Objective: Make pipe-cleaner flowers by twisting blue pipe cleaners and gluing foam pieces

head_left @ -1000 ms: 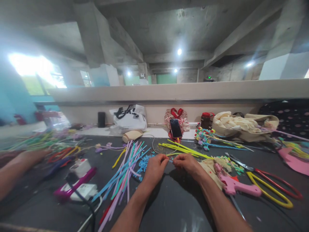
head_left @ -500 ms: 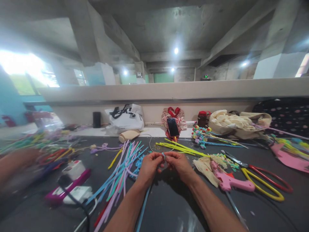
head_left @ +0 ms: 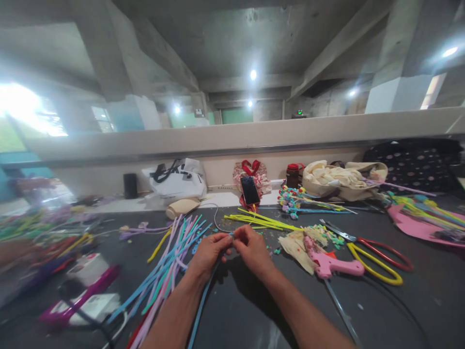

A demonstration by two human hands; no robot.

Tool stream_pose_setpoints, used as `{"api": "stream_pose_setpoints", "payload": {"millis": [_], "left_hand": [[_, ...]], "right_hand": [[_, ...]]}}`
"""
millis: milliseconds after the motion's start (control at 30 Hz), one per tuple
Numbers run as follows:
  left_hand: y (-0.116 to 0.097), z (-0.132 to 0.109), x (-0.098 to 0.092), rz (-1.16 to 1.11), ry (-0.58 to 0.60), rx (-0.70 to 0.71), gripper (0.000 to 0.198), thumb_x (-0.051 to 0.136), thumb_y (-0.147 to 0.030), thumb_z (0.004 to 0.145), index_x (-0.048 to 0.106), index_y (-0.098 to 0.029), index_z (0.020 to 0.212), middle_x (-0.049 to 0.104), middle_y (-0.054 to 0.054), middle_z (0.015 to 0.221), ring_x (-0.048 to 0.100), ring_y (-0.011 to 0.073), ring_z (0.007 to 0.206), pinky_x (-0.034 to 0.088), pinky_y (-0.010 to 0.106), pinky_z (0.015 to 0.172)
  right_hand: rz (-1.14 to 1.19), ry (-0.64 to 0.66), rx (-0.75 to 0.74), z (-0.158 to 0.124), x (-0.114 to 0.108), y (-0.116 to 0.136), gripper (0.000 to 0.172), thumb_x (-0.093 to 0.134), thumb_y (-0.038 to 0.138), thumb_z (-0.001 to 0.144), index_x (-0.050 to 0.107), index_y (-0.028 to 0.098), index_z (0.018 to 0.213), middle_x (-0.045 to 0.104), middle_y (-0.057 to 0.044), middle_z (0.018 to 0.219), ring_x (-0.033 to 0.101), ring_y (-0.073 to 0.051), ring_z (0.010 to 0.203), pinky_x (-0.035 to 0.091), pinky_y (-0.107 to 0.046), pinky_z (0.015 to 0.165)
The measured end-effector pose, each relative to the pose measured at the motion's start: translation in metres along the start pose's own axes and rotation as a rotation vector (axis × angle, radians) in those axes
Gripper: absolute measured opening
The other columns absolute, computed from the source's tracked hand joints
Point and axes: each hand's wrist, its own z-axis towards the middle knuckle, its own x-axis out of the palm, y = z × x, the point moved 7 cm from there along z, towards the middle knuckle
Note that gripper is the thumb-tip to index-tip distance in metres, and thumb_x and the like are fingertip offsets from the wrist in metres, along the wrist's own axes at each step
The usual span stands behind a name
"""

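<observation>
My left hand [head_left: 207, 256] and my right hand [head_left: 255, 253] meet over the dark tabletop, their fingertips pinched together on a small blue piece. A blue pipe cleaner [head_left: 199, 312] runs down from under my left hand toward the near edge. The fingers partly cover the blue piece, so its exact shape and its link to that stem are unclear. Just left of my left hand lies a loose bundle of blue, lilac and teal pipe cleaners [head_left: 169, 271]. Yellow-green pipe cleaners [head_left: 263, 221] lie beyond the hands.
On the right lie a pink glue gun [head_left: 339, 267], a crumpled beige cloth [head_left: 296, 247] and scissors [head_left: 378, 249]. To the left is a purple-and-white power strip [head_left: 87, 298]. A phone [head_left: 250, 190] leans at the back. Another person's blurred hand [head_left: 20, 254] is at far left.
The view has swung slightly right, so everything sits further left in the picture. My right hand's fingers are more bent over the blue piece; both hands still pinch it.
</observation>
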Motion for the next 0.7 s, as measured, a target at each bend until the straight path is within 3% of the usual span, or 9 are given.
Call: {"api": "stream_pose_setpoints", "payload": {"millis": [167, 300, 400, 500, 600, 700], "left_hand": [[0.001, 0.001, -0.001, -0.049, -0.017, -0.029, 0.023, 0.067, -0.031, 0.055, 0.056, -0.013, 0.063, 0.049, -0.005, 0.047, 0.040, 0.0035, 0.035, 0.031, 0.013, 0.032], [0.001, 0.000, -0.006, -0.064, -0.044, -0.057, 0.024, 0.066, -0.033, 0.057, 0.053, -0.014, 0.065, 0.047, -0.006, 0.043, 0.037, 0.0028, 0.032, 0.028, 0.013, 0.031], [0.002, 0.000, -0.005, -0.048, -0.034, -0.055, 0.025, 0.063, -0.036, 0.059, 0.051, -0.015, 0.066, 0.047, -0.007, 0.043, 0.036, 0.0032, 0.030, 0.026, 0.013, 0.030], [0.002, 0.001, -0.004, -0.058, -0.030, -0.045, 0.026, 0.062, -0.038, 0.059, 0.051, -0.016, 0.067, 0.047, -0.007, 0.042, 0.036, 0.0034, 0.029, 0.026, 0.014, 0.030], [0.002, 0.002, -0.004, -0.066, -0.025, -0.029, 0.026, 0.062, -0.038, 0.059, 0.052, -0.015, 0.066, 0.048, -0.006, 0.042, 0.036, 0.0033, 0.029, 0.026, 0.014, 0.030], [0.000, 0.001, -0.004, -0.071, -0.027, -0.007, 0.027, 0.062, -0.039, 0.058, 0.053, -0.015, 0.065, 0.047, -0.006, 0.041, 0.037, 0.0035, 0.031, 0.026, 0.013, 0.031]], "right_hand": [[-0.085, -0.022, 0.053, 0.004, -0.005, -0.001, 0.010, 0.052, 0.022, 0.069, 0.056, 0.018, 0.078, 0.058, 0.003, 0.064, 0.054, -0.010, 0.057, 0.039, -0.021, 0.055], [-0.195, -0.042, 0.224, 0.011, -0.039, -0.006, 0.025, 0.034, 0.030, 0.079, 0.054, 0.015, 0.083, 0.059, -0.001, 0.068, 0.055, -0.010, 0.050, 0.036, -0.019, 0.042], [-0.355, -0.030, 0.287, 0.009, -0.070, -0.006, 0.022, 0.037, 0.027, 0.076, 0.055, 0.015, 0.080, 0.058, -0.001, 0.061, 0.053, -0.011, 0.044, 0.032, -0.020, 0.040], [-0.581, 0.040, 0.311, -0.004, -0.088, -0.010, 0.010, 0.049, 0.019, 0.065, 0.057, 0.017, 0.061, 0.056, -0.001, 0.051, 0.054, -0.015, 0.050, 0.030, -0.023, 0.046], [-0.793, 0.103, 0.346, -0.021, -0.094, -0.024, 0.010, 0.052, 0.009, 0.059, 0.058, 0.016, 0.054, 0.061, -0.008, 0.057, 0.057, -0.020, 0.062, 0.030, -0.025, 0.051], [-0.945, 0.134, 0.389, -0.029, -0.091, -0.041, 0.017, 0.047, 0.003, 0.060, 0.061, 0.013, 0.060, 0.064, -0.015, 0.066, 0.059, -0.023, 0.066, 0.030, -0.027, 0.053]]}}
